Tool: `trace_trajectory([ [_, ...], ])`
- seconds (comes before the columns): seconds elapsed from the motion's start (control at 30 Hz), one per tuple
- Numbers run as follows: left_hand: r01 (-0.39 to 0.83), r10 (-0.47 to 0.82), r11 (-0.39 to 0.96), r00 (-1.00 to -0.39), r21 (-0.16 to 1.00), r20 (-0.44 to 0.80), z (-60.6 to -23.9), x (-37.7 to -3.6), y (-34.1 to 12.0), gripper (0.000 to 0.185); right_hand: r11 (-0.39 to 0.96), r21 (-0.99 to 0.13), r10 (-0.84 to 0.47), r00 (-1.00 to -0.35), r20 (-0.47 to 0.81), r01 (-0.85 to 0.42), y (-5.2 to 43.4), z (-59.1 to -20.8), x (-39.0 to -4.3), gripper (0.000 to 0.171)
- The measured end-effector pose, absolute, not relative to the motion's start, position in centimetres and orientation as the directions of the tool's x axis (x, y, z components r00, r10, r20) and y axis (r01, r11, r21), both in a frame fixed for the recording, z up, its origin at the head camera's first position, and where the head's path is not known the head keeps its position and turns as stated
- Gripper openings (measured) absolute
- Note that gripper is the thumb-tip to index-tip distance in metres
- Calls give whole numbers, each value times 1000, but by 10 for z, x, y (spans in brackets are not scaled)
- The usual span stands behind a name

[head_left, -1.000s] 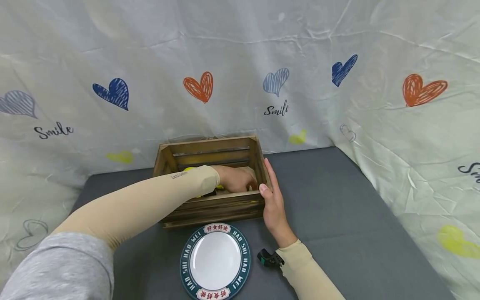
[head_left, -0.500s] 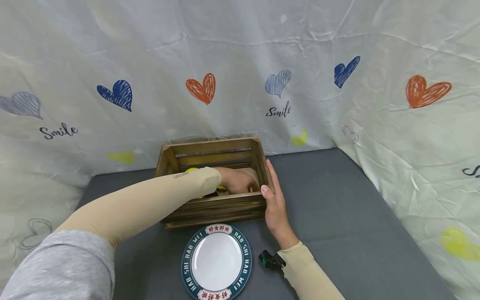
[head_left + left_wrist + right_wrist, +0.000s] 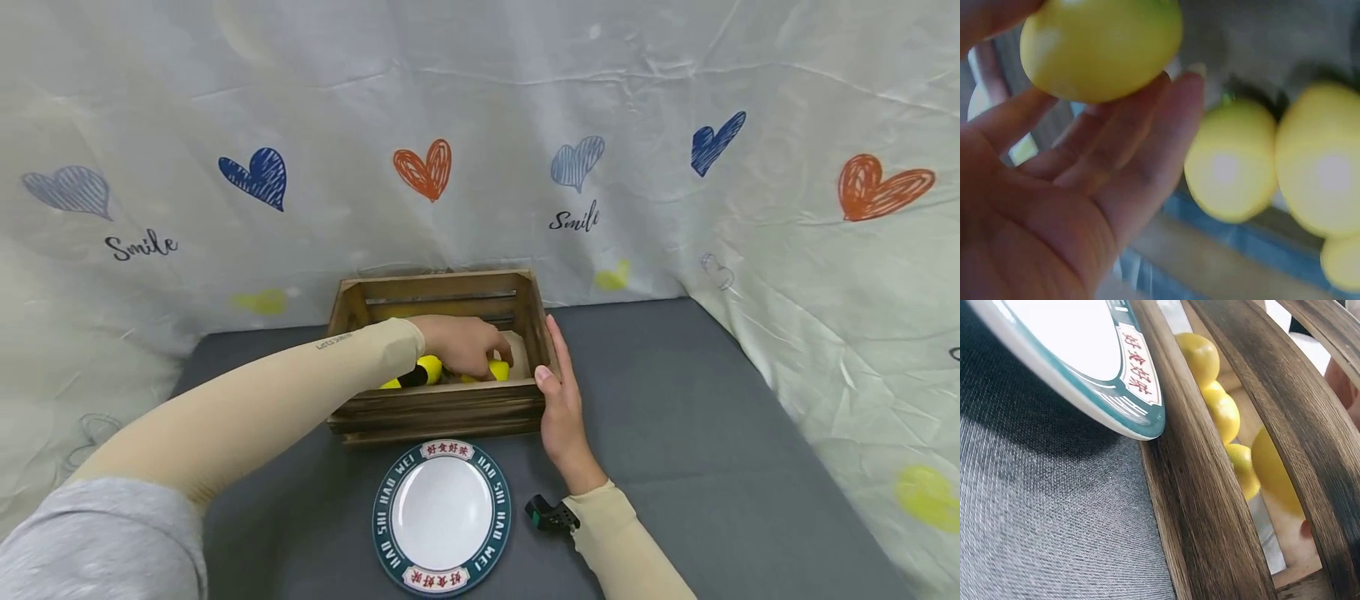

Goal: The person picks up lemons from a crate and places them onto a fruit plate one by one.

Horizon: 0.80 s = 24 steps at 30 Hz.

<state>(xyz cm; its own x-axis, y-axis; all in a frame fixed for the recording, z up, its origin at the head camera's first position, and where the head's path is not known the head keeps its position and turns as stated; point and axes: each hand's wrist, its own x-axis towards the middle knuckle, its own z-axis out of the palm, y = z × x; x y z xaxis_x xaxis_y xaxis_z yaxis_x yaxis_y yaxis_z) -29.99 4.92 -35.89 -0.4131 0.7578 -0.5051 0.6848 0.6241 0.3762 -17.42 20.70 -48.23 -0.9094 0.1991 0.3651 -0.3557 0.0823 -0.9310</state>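
My left hand (image 3: 459,343) is inside a brown wooden crate (image 3: 442,408), its fingertips pinching a yellow lemon (image 3: 1104,50) with a greenish end. Several other lemons (image 3: 1230,164) lie on the crate's floor beside that hand, partly covered by the arm in the head view. At the crate's right end, my right hand (image 3: 564,417) rests with straight fingers along the outer wall and the thumb by the front corner. The slats hide part of the lemons in the right wrist view.
A white plate (image 3: 442,512) with a lettered teal rim sits just in front of the crate, on a dark grey tabletop (image 3: 697,450). Behind the crate hangs a pale curtain (image 3: 495,108) printed with hearts.
The left hand has risen slightly inside the crate, and a lemon now shows under its fingertips. More yellow fruit is visible beside the wrist. The right hand keeps its place on the crate.
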Motion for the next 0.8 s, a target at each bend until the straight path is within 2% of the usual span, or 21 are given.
trace_trajectory([
  [0.3,668,745,658,-509,348,-431,-321,-290,15,59,90,-933,208,-910,359,-348,204,-482,-174,72],
  [0.57,653,740,672,-563,350,-369,-285,-270,-14,60,88,-934,203,-912,357,-346,204,-483,-173,73],
  [0.8,663,745,666,-597,342,-296,-272,-245,-38,58,41,-930,201,-908,366,-366,202,-483,-174,72],
])
